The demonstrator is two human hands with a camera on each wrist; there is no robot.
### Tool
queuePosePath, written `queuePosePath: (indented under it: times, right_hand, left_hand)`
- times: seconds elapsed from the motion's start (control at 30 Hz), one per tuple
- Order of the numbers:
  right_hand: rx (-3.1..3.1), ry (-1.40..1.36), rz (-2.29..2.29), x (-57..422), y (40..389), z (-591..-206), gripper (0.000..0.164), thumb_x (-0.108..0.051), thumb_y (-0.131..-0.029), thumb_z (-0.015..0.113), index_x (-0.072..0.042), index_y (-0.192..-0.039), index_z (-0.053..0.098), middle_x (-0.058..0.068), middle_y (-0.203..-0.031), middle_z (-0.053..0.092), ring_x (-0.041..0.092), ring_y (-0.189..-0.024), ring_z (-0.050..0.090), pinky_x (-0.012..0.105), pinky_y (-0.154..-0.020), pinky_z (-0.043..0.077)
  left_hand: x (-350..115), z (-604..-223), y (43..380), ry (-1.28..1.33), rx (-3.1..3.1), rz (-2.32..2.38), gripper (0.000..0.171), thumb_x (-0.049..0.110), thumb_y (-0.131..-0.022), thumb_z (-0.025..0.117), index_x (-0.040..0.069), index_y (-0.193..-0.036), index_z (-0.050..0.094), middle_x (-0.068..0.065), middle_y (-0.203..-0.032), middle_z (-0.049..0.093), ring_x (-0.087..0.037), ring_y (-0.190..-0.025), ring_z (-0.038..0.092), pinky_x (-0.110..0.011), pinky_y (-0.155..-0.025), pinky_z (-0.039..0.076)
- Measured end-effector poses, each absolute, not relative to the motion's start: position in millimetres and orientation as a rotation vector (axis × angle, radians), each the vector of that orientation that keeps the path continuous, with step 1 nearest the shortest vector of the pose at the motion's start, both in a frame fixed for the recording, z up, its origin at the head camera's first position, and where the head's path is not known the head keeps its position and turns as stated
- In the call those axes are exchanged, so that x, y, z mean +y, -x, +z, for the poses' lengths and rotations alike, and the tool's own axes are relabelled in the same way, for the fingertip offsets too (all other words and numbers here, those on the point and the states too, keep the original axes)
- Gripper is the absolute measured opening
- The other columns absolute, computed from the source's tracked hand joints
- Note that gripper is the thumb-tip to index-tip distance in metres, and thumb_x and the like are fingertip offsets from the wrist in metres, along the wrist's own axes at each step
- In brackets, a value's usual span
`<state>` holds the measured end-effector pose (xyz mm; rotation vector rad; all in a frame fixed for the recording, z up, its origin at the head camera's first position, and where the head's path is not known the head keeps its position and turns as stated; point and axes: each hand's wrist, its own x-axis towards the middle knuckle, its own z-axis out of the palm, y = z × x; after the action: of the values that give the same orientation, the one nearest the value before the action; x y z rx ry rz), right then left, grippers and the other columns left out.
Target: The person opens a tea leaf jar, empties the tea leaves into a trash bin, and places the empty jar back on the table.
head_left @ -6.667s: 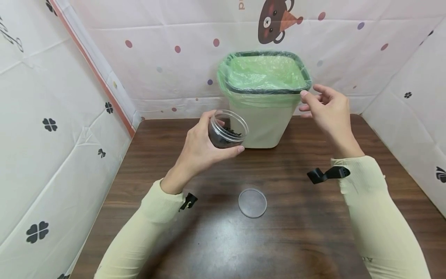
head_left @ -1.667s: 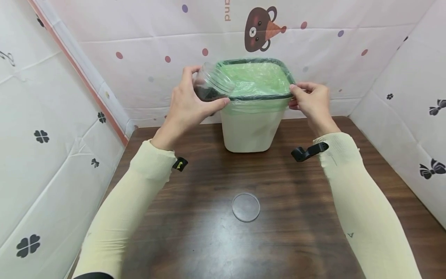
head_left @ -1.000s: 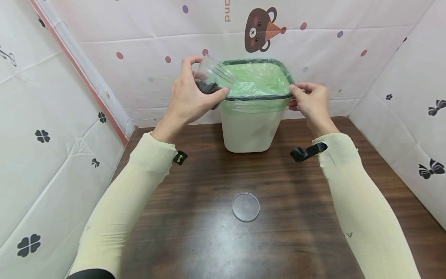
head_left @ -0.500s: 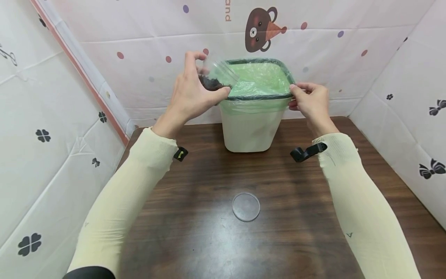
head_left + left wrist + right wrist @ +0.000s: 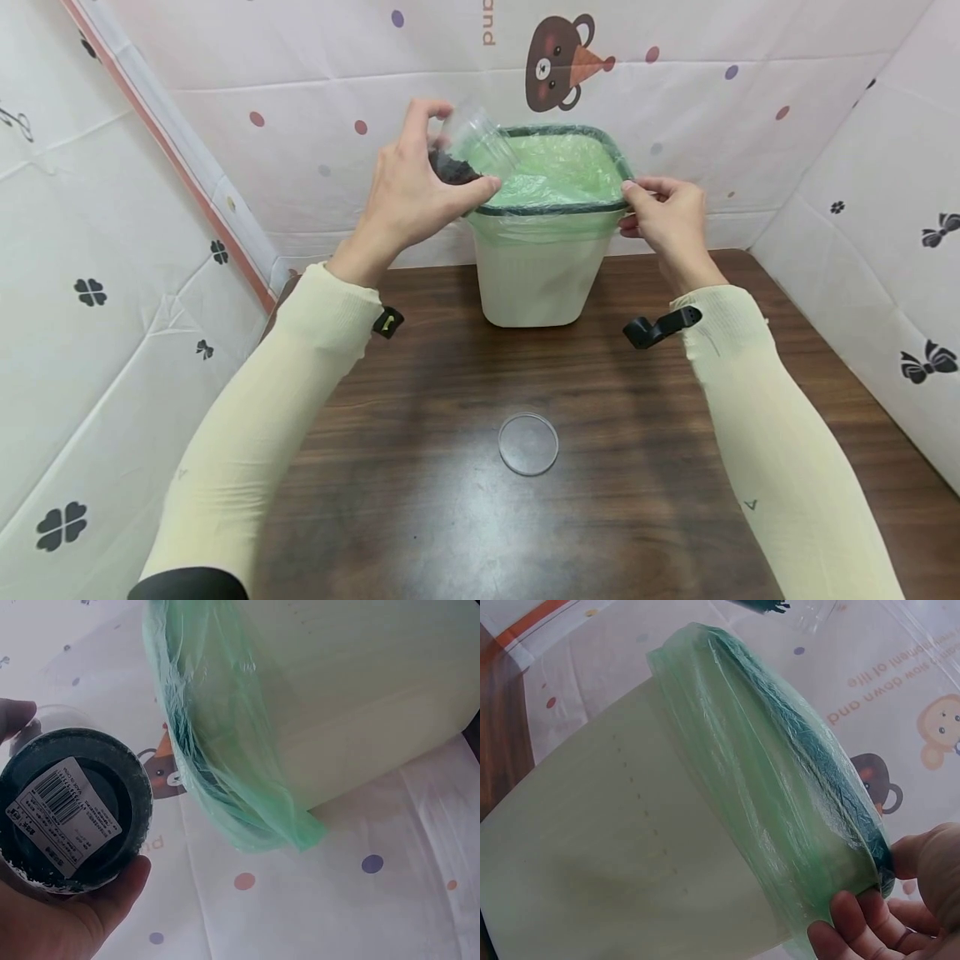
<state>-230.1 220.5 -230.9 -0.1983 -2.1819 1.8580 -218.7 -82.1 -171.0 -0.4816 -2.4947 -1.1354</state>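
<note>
My left hand (image 5: pixel 412 187) grips a clear plastic jar (image 5: pixel 483 143) tilted on its side, its open mouth pointing right at the left part of the bin's rim. Dark loose bits (image 5: pixel 452 169) lie along the jar's lower side. The left wrist view shows the jar's dark base with a barcode label (image 5: pixel 64 814). A cream trash bin (image 5: pixel 536 283) stands upright, lined with a green plastic bag (image 5: pixel 558 171) folded over its dark rim. At the rim's right front corner, my right hand (image 5: pixel 667 212) pinches the rim and bag between thumb and fingers.
A clear round lid (image 5: pixel 528 444) lies flat on the dark wooden table (image 5: pixel 420 517), in front of the bin. Printed cloth walls (image 5: pixel 315 158) enclose the table at the back and both sides.
My left hand has raised the jar from in front of the bin to its left rim and tipped it increasingly; the dark bits have shifted. My right hand has taken hold of the rim.
</note>
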Motion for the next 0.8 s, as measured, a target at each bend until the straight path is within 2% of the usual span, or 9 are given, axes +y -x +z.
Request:
queuePosePath:
  times: [0.5, 0.8]
  right_hand:
    - [-2.175, 0.203, 1.858, 221, 231, -232, 0.046, -0.025, -0.098, 0.066, 0.003, -0.134, 0.059, 0.001, -0.089, 0.065, 0.011, -0.063, 0.069, 0.023, -0.061, 0.057]
    - [-2.19, 0.214, 1.827, 221, 230, -233, 0.045, -0.026, -0.098, 0.066, 0.001, -0.134, 0.06, 0.001, -0.088, 0.065, 0.01, -0.064, 0.068, 0.023, -0.061, 0.057]
  left_hand:
    - [-76, -163, 230, 0.452, -2.538, -1.032, 0.085, 0.058, -0.07, 0.082, 0.032, -0.143, 0.047, -0.003, -0.123, 0.065, -0.018, -0.113, 0.057, -0.035, -0.088, 0.045]
    - [-74, -161, 235, 0.445, -2.553, -1.028, 0.085, 0.058, -0.07, 0.082, 0.033, -0.144, 0.048, -0.002, -0.124, 0.065, -0.015, -0.109, 0.056, -0.034, -0.087, 0.045]
